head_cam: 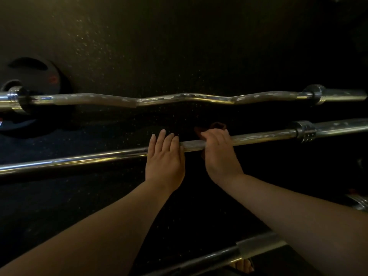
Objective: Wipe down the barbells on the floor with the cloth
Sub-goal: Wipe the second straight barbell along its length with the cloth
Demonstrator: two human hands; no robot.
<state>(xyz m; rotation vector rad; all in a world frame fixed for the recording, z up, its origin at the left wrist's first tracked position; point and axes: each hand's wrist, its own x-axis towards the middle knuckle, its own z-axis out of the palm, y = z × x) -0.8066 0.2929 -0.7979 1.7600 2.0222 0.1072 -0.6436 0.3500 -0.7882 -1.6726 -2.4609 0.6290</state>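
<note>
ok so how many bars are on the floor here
3. The curved bar lies farthest away. The straight bar is in the middle. A third bar lies nearest, bottom right. A chrome piece at the right edge may belong to a fourth.

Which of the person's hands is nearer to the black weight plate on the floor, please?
Left. The left hand lies flat on the straight barbell, right of the weight plate; the right hand grips the cloth round that bar, farther right.
</note>
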